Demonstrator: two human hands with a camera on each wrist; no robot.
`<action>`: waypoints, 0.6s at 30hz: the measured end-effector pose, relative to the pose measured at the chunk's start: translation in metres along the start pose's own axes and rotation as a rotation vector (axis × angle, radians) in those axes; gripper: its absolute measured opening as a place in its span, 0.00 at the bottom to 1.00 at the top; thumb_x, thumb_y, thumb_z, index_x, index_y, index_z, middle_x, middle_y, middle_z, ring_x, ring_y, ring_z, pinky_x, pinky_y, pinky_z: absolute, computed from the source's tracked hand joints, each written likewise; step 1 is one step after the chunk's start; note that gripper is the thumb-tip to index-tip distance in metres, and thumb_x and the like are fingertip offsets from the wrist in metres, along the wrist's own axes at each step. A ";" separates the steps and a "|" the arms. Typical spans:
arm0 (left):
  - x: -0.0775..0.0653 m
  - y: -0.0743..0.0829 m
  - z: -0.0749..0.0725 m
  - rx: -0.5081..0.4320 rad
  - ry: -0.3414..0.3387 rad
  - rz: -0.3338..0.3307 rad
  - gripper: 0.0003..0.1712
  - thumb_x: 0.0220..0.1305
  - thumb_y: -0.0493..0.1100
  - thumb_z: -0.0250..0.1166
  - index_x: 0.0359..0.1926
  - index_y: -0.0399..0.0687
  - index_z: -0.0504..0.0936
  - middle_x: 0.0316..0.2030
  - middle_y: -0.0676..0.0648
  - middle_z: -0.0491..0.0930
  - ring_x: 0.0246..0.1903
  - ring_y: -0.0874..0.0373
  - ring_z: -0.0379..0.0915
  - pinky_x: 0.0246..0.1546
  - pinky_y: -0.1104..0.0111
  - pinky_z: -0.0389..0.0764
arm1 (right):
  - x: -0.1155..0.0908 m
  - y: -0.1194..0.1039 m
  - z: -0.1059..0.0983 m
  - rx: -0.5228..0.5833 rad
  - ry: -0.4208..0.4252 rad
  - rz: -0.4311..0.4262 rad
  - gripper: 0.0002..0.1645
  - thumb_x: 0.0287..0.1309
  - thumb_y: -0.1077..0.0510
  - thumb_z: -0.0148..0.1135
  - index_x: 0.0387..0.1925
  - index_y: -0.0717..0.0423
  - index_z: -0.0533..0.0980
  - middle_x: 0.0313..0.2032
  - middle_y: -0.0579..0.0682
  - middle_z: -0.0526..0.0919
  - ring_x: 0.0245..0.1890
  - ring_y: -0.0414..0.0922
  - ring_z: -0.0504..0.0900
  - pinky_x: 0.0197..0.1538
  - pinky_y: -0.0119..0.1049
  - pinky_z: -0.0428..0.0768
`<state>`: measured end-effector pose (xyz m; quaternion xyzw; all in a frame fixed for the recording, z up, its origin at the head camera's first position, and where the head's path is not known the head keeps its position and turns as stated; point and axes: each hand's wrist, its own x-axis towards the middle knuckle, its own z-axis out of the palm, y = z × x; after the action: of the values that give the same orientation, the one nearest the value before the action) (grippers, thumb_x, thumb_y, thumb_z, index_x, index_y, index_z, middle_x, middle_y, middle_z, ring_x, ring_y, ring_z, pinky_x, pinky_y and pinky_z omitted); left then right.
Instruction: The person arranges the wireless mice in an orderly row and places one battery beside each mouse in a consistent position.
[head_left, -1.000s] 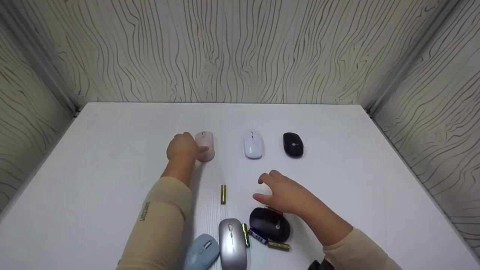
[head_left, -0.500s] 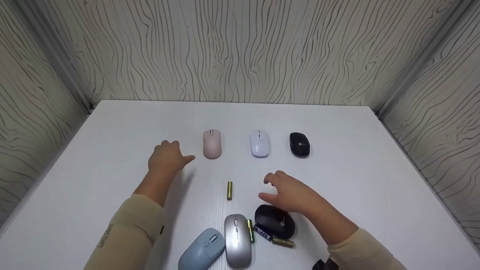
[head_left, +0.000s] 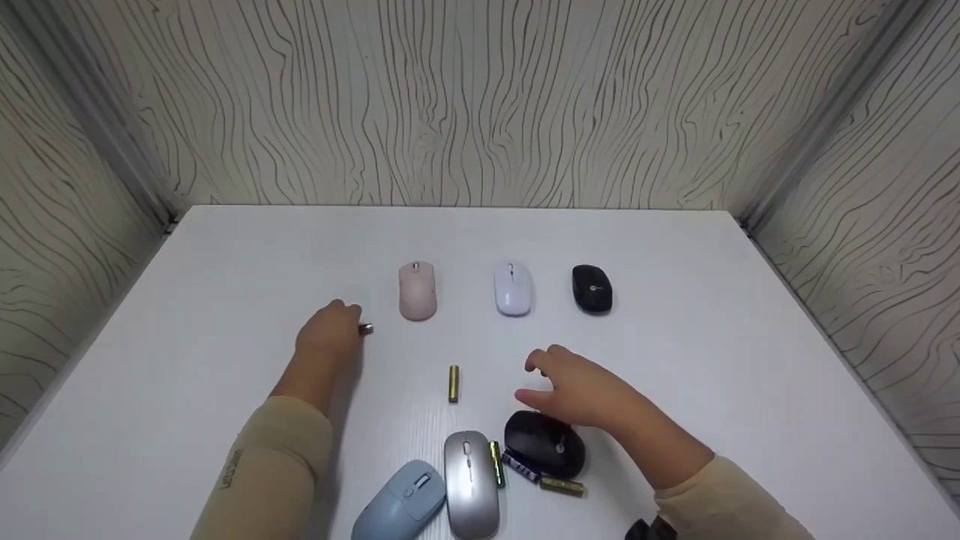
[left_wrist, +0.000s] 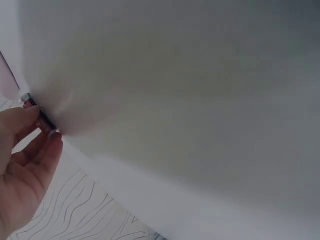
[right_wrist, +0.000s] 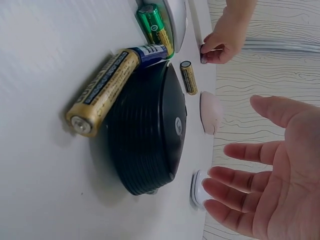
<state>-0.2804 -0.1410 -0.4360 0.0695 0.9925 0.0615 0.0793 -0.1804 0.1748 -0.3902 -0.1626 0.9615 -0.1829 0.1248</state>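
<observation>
My left hand pinches a small dark battery between thumb and fingers, low over the table left of the pink mouse. One metal end of that battery shows past the hand in the head view. My right hand holds nothing; its fingers are apart and loosely bent just beyond a black mouse. Around this mouse lie a gold battery, a blue-and-white battery and a green battery. Another gold battery lies alone mid-table.
In the back row with the pink mouse are a white mouse and a smaller black mouse. A silver mouse and a blue-grey mouse lie at the front. Wood-grain panels wall the white table.
My left hand has left the pink mouse, moved left and towards me, and now pinches a battery. The right hand stays about where it was.
</observation>
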 end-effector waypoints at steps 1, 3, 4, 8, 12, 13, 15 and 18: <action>0.000 0.001 0.000 0.004 0.005 0.003 0.18 0.56 0.33 0.56 0.50 0.39 0.69 0.41 0.40 0.69 0.45 0.45 0.66 0.46 0.56 0.68 | 0.000 0.001 0.000 -0.001 -0.003 0.000 0.28 0.50 0.37 0.53 0.45 0.52 0.70 0.40 0.50 0.72 0.39 0.44 0.73 0.41 0.41 0.71; 0.000 0.003 -0.001 0.007 0.002 0.005 0.16 0.57 0.33 0.55 0.48 0.38 0.70 0.40 0.40 0.70 0.45 0.45 0.67 0.46 0.56 0.69 | -0.001 0.002 0.002 0.001 -0.012 -0.005 0.28 0.49 0.37 0.53 0.45 0.53 0.70 0.39 0.50 0.73 0.38 0.43 0.73 0.40 0.41 0.71; -0.001 0.004 -0.002 0.011 0.000 0.004 0.15 0.57 0.33 0.55 0.47 0.38 0.70 0.39 0.40 0.71 0.44 0.45 0.68 0.45 0.57 0.69 | -0.001 0.003 0.002 0.000 -0.021 -0.006 0.28 0.49 0.38 0.54 0.44 0.53 0.70 0.38 0.50 0.73 0.37 0.43 0.73 0.39 0.40 0.71; -0.009 0.009 -0.001 0.011 0.003 0.015 0.12 0.58 0.35 0.54 0.44 0.38 0.71 0.37 0.40 0.71 0.41 0.46 0.69 0.43 0.57 0.71 | -0.004 0.004 0.004 -0.012 -0.062 -0.020 0.29 0.44 0.39 0.59 0.44 0.53 0.70 0.35 0.49 0.73 0.33 0.42 0.72 0.35 0.40 0.71; -0.023 0.018 -0.002 0.002 0.002 0.039 0.10 0.59 0.36 0.53 0.42 0.38 0.73 0.35 0.41 0.73 0.40 0.47 0.69 0.42 0.57 0.71 | -0.010 0.006 0.006 -0.044 -0.088 -0.042 0.31 0.38 0.40 0.64 0.42 0.53 0.70 0.32 0.47 0.73 0.31 0.42 0.71 0.34 0.39 0.70; -0.027 0.021 -0.002 0.005 -0.001 0.045 0.10 0.59 0.36 0.53 0.42 0.38 0.73 0.35 0.41 0.73 0.40 0.48 0.70 0.42 0.57 0.71 | -0.011 0.007 0.007 -0.048 -0.090 -0.050 0.30 0.37 0.41 0.65 0.41 0.54 0.70 0.31 0.46 0.73 0.31 0.42 0.71 0.34 0.39 0.70; -0.035 0.027 -0.001 0.002 -0.011 0.049 0.10 0.58 0.36 0.54 0.42 0.39 0.73 0.34 0.42 0.73 0.38 0.49 0.70 0.41 0.58 0.72 | -0.013 0.007 0.009 -0.052 -0.101 -0.055 0.30 0.35 0.42 0.67 0.40 0.53 0.71 0.30 0.45 0.73 0.30 0.41 0.71 0.34 0.39 0.70; -0.045 0.037 0.004 -0.001 -0.022 0.060 0.07 0.57 0.37 0.56 0.38 0.41 0.74 0.30 0.44 0.72 0.32 0.52 0.69 0.37 0.60 0.73 | -0.015 0.008 0.012 -0.060 -0.126 -0.049 0.29 0.31 0.43 0.69 0.37 0.51 0.71 0.29 0.43 0.72 0.29 0.39 0.70 0.34 0.38 0.71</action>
<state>-0.2306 -0.1108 -0.4280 0.1000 0.9890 0.0637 0.0884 -0.1653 0.1834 -0.4018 -0.2009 0.9526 -0.1464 0.1756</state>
